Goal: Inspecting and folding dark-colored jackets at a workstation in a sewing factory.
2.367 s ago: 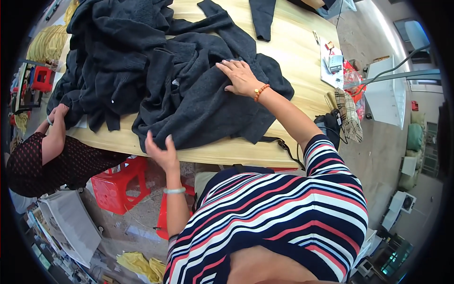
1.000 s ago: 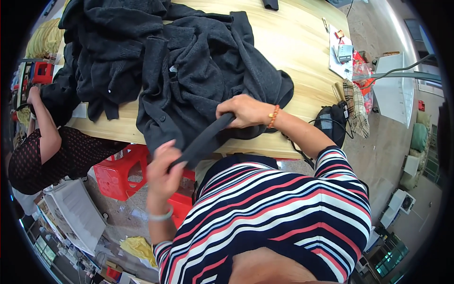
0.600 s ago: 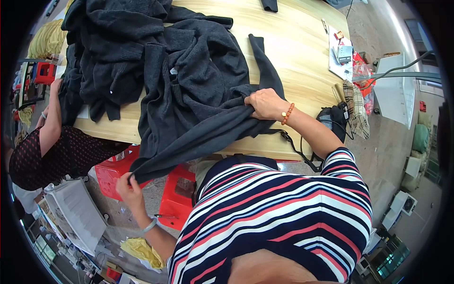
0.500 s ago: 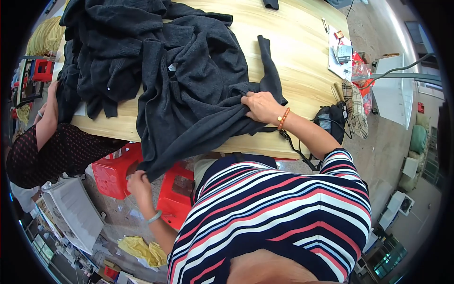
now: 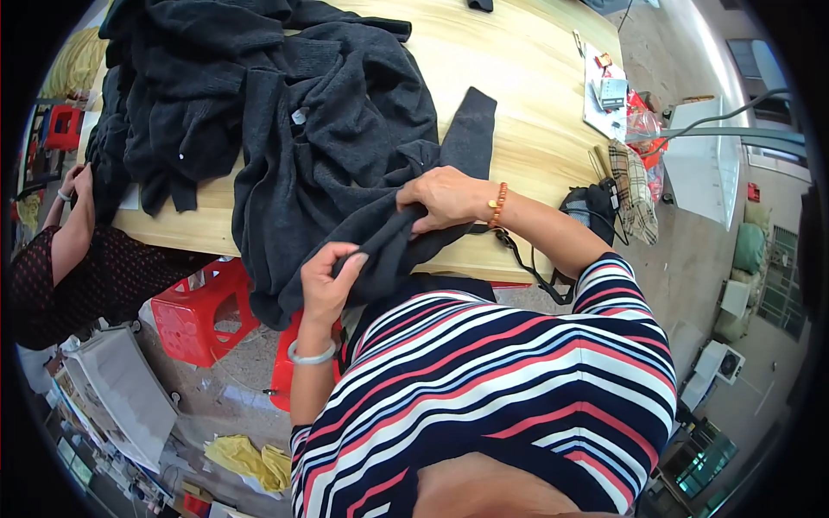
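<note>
A dark charcoal knitted sweater (image 5: 345,112) lies bunched over the table's near edge, part of it hanging down in front of me. My left hand (image 5: 328,281) pinches a fold of it between thumb and fingers, close to my body. Farther right and a little higher, my right hand (image 5: 445,200) is closed round another gathered fold, its fingertips partly hidden in the cloth. Beyond my right hand a flat sleeve (image 5: 471,129) points away across the table. A small pale tag (image 5: 298,116) shows on the knit.
More dark sweaters (image 5: 186,78) are heaped at the far left of the wooden table (image 5: 527,86). A co-worker's hands (image 5: 76,181) touch that heap. Red stools (image 5: 194,319) stand below the edge. At right lie a black bag (image 5: 591,207), a checked cloth (image 5: 633,194) and a small box (image 5: 611,92).
My left hand has come up and right, nearer my right hand, gathering the fabric. The right hand has shifted slightly left. The sleeve beyond it now lies wider and flatter. The co-worker's hands moved.
</note>
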Demonstrator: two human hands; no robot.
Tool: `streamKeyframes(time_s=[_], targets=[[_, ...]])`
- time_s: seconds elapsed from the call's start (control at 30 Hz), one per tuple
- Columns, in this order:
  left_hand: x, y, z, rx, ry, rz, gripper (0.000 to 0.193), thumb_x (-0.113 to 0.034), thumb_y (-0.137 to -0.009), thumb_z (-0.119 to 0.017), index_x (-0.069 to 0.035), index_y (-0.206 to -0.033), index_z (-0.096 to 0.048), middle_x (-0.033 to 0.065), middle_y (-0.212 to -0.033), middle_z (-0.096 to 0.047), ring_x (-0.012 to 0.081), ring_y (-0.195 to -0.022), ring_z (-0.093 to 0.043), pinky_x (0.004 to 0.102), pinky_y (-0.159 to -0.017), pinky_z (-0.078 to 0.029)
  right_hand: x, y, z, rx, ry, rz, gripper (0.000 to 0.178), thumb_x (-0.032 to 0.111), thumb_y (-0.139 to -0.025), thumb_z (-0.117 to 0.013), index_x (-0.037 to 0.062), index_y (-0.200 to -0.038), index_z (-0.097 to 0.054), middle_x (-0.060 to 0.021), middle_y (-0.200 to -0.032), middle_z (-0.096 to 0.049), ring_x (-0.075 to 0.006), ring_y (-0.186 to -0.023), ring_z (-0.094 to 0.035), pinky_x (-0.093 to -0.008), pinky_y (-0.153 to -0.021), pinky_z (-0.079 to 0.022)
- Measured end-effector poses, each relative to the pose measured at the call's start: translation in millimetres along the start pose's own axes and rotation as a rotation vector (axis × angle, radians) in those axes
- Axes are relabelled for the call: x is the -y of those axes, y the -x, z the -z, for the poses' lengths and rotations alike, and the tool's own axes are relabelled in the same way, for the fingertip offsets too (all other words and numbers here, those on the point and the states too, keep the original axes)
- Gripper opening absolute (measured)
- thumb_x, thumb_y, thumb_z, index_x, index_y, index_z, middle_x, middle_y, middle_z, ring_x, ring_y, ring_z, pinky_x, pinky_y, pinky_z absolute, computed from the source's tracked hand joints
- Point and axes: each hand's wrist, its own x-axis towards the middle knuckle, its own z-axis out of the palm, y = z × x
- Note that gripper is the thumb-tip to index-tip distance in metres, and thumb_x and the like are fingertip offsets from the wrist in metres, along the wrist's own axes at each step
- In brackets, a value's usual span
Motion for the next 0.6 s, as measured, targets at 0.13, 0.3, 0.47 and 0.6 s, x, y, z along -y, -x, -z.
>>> streamKeyframes(time_s=[0.13,0.3,0.47,0.6], targets=[[-28,20,20,0.010,-0.101,-0.055,0.012,-0.002,-0.083,-0.075,0.000,-0.094,-0.070,0.0009,-0.085,-0.067,0.0069,-0.076,-0.060,0.0203,-0.069,-0.047,-39,10,-31,0.091,0.194,-0.191,0.028,0.020,-0.072,-0.074,0.0082,-0.097,-0.069,-0.0147,-0.090,-0.071,-0.0346,-0.091,-0.067,-0.0431,-0.080,-0.053],[-24,39,47,-0.168,0.122,-0.153,0.018,-0.001,-0.087,-0.070,-0.002,-0.103,-0.062,-0.0002,-0.089,-0.060,0.0061,-0.079,-0.056,0.0188,-0.079,-0.044,-58,12,-2,-0.372,0.038,-0.282,0.021,0.006,-0.069,-0.066,0.0105,-0.089,-0.068,-0.0073,-0.096,-0.066,-0.0299,-0.095,-0.063,-0.0398,-0.081,-0.051],[1,41,62,-0.410,0.264,-0.063,0.024,0.001,-0.091,-0.067,0.002,-0.114,-0.061,0.0057,-0.099,-0.066,0.0072,-0.087,-0.060,0.0180,-0.083,-0.046,-73,-9,39,-0.698,0.077,-0.264,0.022,-0.003,-0.067,-0.068,0.0086,-0.086,-0.066,-0.0031,-0.113,-0.067,-0.0291,-0.110,-0.060,-0.0376,-0.095,-0.049],[63,30,92,-0.685,0.024,0.014,0.027,-0.006,-0.093,-0.068,0.003,-0.117,-0.061,0.0083,-0.103,-0.066,0.0121,-0.094,-0.062,0.0253,-0.090,-0.048,-70,-30,48,-0.605,-0.137,-0.309,0.020,0.002,-0.078,-0.068,0.0074,-0.097,-0.072,-0.0066,-0.107,-0.071,-0.0252,-0.103,-0.065,-0.0344,-0.093,-0.051]])
